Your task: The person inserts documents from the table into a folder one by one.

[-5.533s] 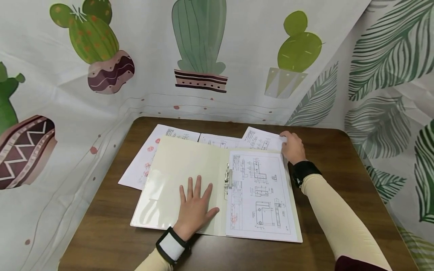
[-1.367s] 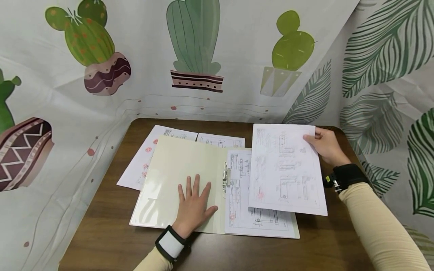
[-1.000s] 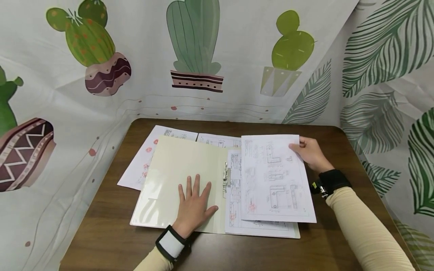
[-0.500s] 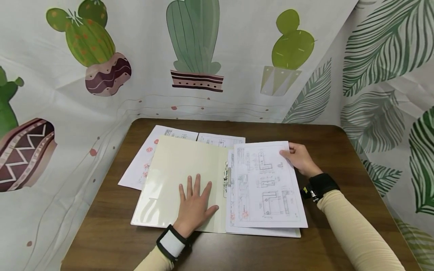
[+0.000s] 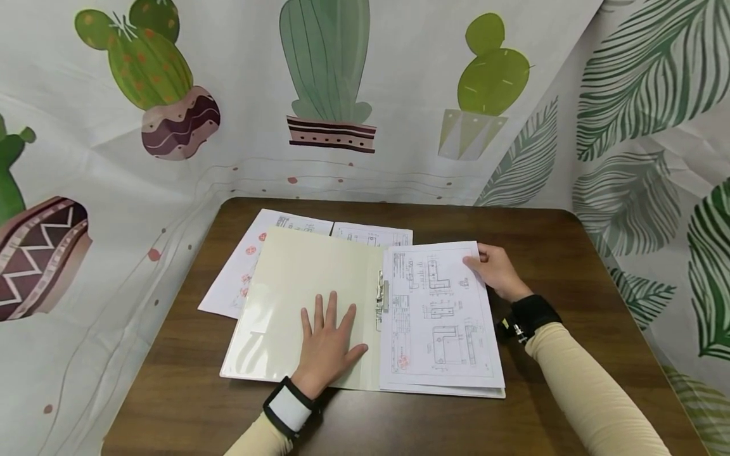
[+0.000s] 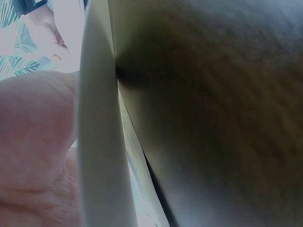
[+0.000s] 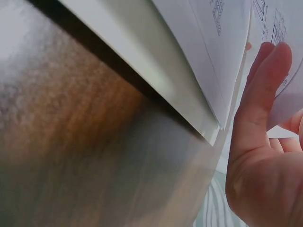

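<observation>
My left hand (image 5: 326, 351) lies flat with spread fingers on the left cover of an open cream file folder (image 5: 296, 272). On the folder's right side, a sheet of paper with a technical drawing (image 5: 441, 316) lies over other paper, nearly lined up with it. My right hand (image 5: 497, 271) pinches that sheet at its far right corner, thumb on top. In the right wrist view the right hand (image 7: 265, 156) holds the sheet's corner, and the sheet's edge stands slightly off the folder. A metal clip (image 5: 382, 294) runs along the folder's spine.
More printed sheets lie partly under the folder: one with red stamps (image 5: 234, 278) at the left, another (image 5: 373, 235) behind. The brown wooden table (image 5: 188, 392) ends at a patterned cloth (image 5: 245, 114) hung at the back and right.
My right hand has lifted the drawing sheet from behind the folder, swung it right, then brought it left and down onto the folder's right-hand paper. My left hand has stayed put.
</observation>
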The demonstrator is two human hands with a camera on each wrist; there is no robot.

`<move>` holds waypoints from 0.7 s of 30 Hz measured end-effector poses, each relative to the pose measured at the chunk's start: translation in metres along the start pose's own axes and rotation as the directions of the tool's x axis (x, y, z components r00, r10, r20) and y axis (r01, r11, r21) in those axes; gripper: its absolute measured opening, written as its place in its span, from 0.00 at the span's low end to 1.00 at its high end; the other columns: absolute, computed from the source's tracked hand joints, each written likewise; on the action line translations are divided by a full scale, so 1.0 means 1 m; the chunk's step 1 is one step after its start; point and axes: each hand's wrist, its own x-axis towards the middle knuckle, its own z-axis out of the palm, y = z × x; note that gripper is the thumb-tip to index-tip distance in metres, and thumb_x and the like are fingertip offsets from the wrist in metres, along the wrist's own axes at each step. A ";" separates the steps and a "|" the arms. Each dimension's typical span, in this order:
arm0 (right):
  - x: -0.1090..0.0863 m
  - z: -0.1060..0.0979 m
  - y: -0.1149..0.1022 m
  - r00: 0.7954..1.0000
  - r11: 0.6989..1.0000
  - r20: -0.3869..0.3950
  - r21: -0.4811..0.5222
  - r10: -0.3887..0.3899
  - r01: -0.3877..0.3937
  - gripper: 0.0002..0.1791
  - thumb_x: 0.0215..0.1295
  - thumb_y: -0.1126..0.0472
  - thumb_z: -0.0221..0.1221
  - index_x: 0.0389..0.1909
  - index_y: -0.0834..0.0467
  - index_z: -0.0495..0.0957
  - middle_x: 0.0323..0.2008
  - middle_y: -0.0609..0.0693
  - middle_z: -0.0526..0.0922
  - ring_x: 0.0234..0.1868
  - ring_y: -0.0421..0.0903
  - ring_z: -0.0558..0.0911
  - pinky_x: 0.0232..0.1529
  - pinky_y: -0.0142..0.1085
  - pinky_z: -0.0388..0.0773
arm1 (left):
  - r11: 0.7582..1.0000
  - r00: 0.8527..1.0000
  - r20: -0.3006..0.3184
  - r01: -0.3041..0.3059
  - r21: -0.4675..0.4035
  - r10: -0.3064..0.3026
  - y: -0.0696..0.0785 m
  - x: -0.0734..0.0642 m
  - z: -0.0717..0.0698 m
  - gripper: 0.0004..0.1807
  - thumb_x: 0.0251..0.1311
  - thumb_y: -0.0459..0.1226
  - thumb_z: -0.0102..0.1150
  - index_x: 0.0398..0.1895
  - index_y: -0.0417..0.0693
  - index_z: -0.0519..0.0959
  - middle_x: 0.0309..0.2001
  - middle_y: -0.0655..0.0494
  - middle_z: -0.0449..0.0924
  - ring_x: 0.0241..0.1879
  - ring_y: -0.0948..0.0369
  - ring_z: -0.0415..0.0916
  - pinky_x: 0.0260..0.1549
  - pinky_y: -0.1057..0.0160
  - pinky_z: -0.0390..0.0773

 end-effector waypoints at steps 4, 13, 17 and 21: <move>-0.001 0.002 0.001 1.000 1.000 -0.005 -0.016 0.001 -0.001 0.19 0.77 0.62 0.56 0.64 0.65 0.75 0.46 0.64 0.85 0.36 0.51 0.86 0.33 0.36 0.83 | 1.000 1.000 0.003 0.002 0.000 -0.002 0.000 0.001 0.000 0.44 0.55 0.57 0.73 0.72 0.45 0.73 0.77 0.30 0.53 0.77 0.28 0.42 0.68 0.23 0.42; -0.003 0.007 0.001 1.000 0.999 -0.004 -0.036 -0.007 0.007 0.19 0.78 0.61 0.56 0.65 0.64 0.75 0.46 0.63 0.84 0.38 0.54 0.85 0.34 0.37 0.83 | 1.000 1.000 -0.004 -0.003 0.002 0.003 0.000 0.001 0.000 0.44 0.55 0.57 0.73 0.72 0.45 0.73 0.77 0.30 0.54 0.76 0.28 0.43 0.67 0.23 0.43; -0.002 0.009 0.002 1.000 0.999 -0.005 -0.050 -0.012 0.011 0.20 0.77 0.61 0.56 0.65 0.64 0.75 0.45 0.63 0.84 0.37 0.54 0.85 0.33 0.36 0.82 | 1.000 1.000 -0.008 -0.005 0.006 0.005 0.000 0.000 0.000 0.44 0.55 0.57 0.74 0.72 0.45 0.73 0.77 0.30 0.54 0.76 0.28 0.44 0.67 0.23 0.43; -0.002 0.010 0.003 1.000 0.997 -0.010 -0.076 -0.012 0.011 0.20 0.77 0.60 0.57 0.65 0.63 0.75 0.45 0.62 0.84 0.37 0.53 0.84 0.34 0.37 0.81 | 1.000 1.000 -0.022 -0.012 0.007 0.013 0.000 0.000 -0.002 0.44 0.54 0.56 0.74 0.71 0.45 0.74 0.76 0.29 0.55 0.76 0.28 0.46 0.67 0.23 0.45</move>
